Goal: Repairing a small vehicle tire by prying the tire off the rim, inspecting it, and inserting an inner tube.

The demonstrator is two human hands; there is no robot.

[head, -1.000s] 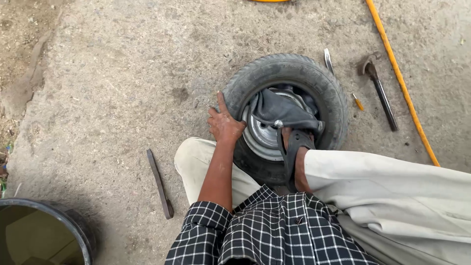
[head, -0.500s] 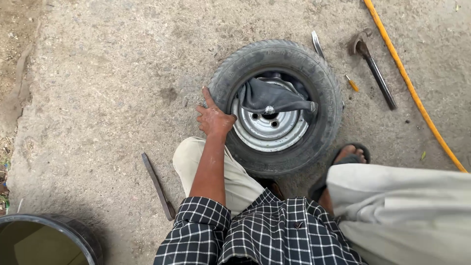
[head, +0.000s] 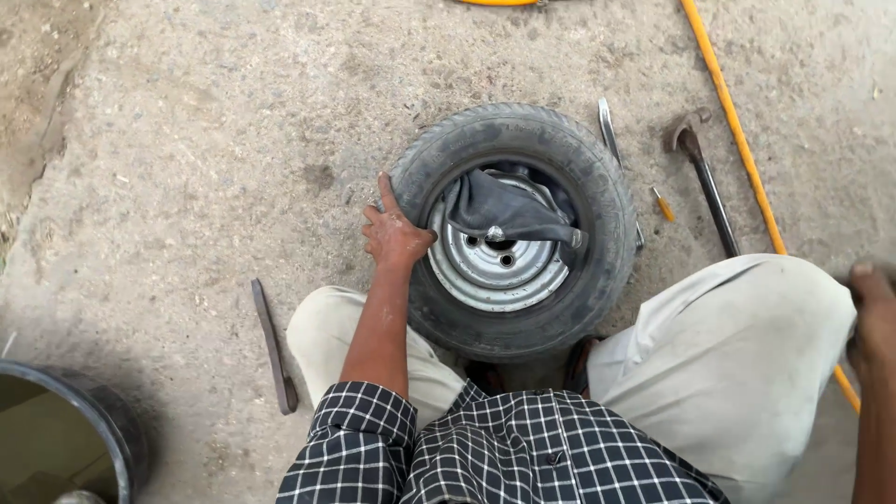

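Observation:
A small black tyre [head: 597,280] on a silver steel rim [head: 495,271] lies flat on the concrete between my knees. A black inner tube [head: 499,210] is partly pulled out and draped across the rim's upper half. My left hand [head: 394,233] rests flat on the tyre's left sidewall, fingers spread, gripping nothing. My right hand [head: 873,313] shows blurred at the right edge, beside my raised right knee [head: 747,345]. Whether it holds anything cannot be told.
A flat metal lever [head: 273,347] lies on the ground left of my leg. Another lever [head: 610,131] pokes out behind the tyre. A hammer [head: 702,177], a small yellow-handled tool [head: 662,204] and a yellow hose [head: 737,131] lie to the right. A black bucket [head: 117,434] stands bottom left.
My sandalled foot has come off the rim and drawn back under me. The left hand stays on the tyre's left side. My right hand has come into view at the right edge.

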